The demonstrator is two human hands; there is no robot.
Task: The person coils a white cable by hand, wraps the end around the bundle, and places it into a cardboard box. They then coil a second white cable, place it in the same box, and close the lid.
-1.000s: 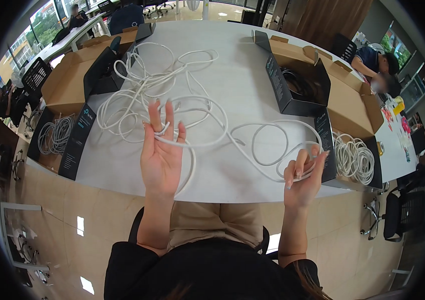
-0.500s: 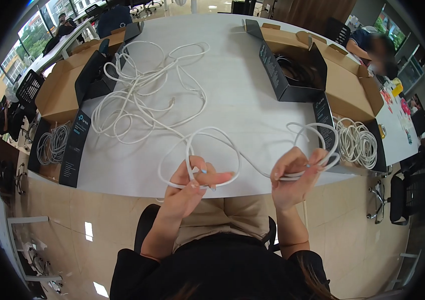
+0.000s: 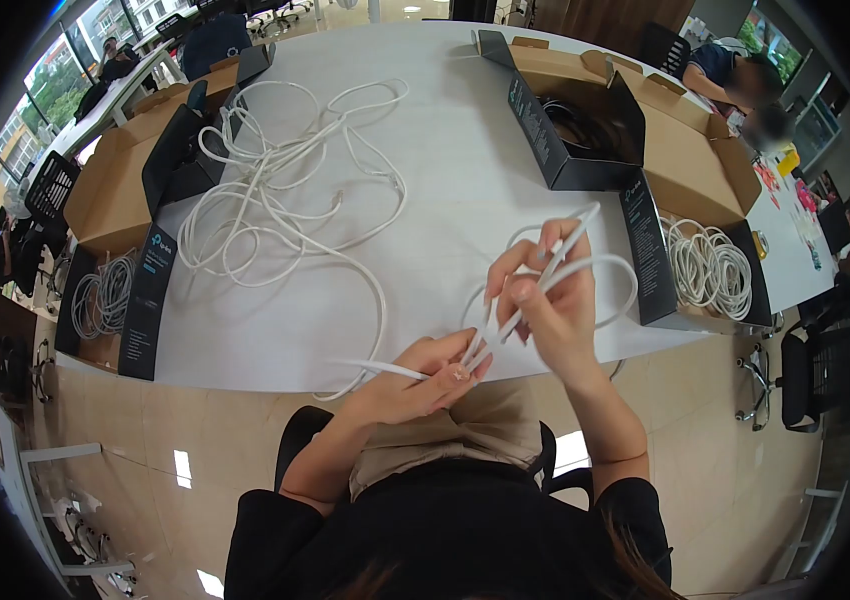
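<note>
A long white network cable [image 3: 382,310] runs from a loose tangle on the table to my hands at the near edge. My left hand [image 3: 425,378] is closed round several strands of it, with the cable pinched under the thumb. Close beside it on the right, my right hand [image 3: 553,295] grips loops of the same cable between thumb and fingers. Those loops stick out above and to the right of it. At the left of the table lies the tangled part of the cable [image 3: 275,165], and a plug end [image 3: 337,198] shows near its middle.
An open black box [image 3: 150,300] with a grey cable coil [image 3: 105,295] stands at left. On the right, one box [image 3: 648,270] holds a white coil [image 3: 710,270], another [image 3: 585,178] dark cable [image 3: 575,128]. A person [image 3: 725,75] sits beyond at the right.
My right hand has moved left and up, bringing its loops close to my left hand. My left hand has shifted right, and the wide loop it held has drawn in.
</note>
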